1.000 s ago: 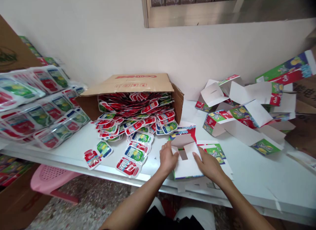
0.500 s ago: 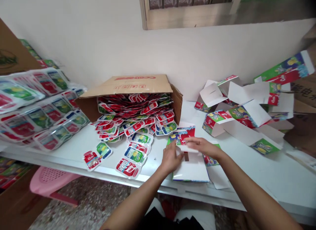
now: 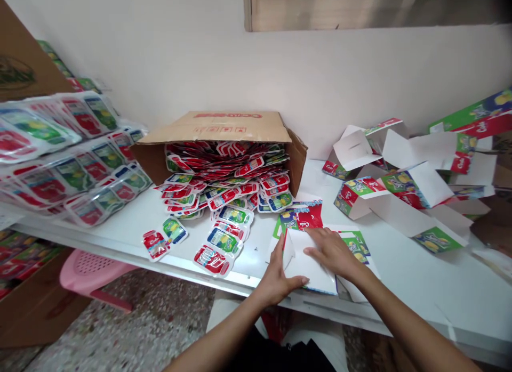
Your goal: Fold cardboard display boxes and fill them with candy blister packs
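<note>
A small printed carton (image 3: 310, 271), partly folded with its white side up, lies at the table's front edge. My left hand (image 3: 278, 279) holds its left side, the fingers along the edge and the thumb on the white panel. Across the top of the same carton, my right hand (image 3: 332, 249) grips a panel, its fingers bent and the thumb on the white surface. Beyond my hands a flat red, green and blue printed panel (image 3: 301, 216) lies on the table. Another green printed piece (image 3: 355, 245) shows beside my right hand.
A brown cardboard box (image 3: 224, 128) on its side spills red and green sachets (image 3: 224, 193). Some loose sachets (image 3: 212, 259) lie near the front edge. Wrapped sachet stacks (image 3: 76, 169) stand left; half-folded cartons (image 3: 400, 201) are heaped right. A pink stool (image 3: 96, 271) stands below.
My left hand has slid down along the carton's left side, and my right hand has come down onto its white panel. The view has shifted slightly.
</note>
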Demonstrator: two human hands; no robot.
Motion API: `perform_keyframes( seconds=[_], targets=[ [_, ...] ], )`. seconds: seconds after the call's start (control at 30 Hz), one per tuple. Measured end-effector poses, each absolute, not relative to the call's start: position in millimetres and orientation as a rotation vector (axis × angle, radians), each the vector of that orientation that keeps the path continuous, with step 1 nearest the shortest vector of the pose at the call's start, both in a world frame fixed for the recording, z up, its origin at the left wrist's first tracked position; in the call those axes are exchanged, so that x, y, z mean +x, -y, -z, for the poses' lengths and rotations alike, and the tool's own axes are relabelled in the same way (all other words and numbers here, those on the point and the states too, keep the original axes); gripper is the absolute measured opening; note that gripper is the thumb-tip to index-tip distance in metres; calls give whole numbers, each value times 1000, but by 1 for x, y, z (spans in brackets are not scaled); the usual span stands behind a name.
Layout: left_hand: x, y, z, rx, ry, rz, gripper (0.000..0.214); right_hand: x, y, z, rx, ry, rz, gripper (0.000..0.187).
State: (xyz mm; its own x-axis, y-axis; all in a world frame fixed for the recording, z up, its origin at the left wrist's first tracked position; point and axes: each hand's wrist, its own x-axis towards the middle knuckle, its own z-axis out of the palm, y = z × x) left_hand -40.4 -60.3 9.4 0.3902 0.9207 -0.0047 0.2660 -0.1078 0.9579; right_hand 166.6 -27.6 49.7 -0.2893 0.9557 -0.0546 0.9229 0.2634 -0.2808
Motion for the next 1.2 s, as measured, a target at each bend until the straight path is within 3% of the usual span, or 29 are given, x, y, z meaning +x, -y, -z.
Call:
perform_keyframes(
  seconds=[0.13,0.37,0.53,0.7,0.93,1.1,1.2],
  targets=[
    [-42,59,-11,1655,-1085,-803,114,158,31,-53,-1853,2456,-230,52],
    [-40,64,-5,1587,-1118,-874,111,161,33,-57,-1807,2539,-340,58],
    [-41,64,2,1612,-1145,-882,113,158,32,-59,-1951,2540,-210,59],
    [-44,65,0,1653,-1160,-866,108,163,34,-63,-1903,2521,-427,55],
    [-39,67,-7,1683,-1229,-871,105,146,34,-64,-2014,2557,-121,53],
    [-59,83,-17,1670,-1473,-652,85,162,39,-67,-1950,2412,-500,55],
    [-68,97,-29,1611,-1343,-588,63,167,48,-78,-1834,2348,-550,53]
  ],
)
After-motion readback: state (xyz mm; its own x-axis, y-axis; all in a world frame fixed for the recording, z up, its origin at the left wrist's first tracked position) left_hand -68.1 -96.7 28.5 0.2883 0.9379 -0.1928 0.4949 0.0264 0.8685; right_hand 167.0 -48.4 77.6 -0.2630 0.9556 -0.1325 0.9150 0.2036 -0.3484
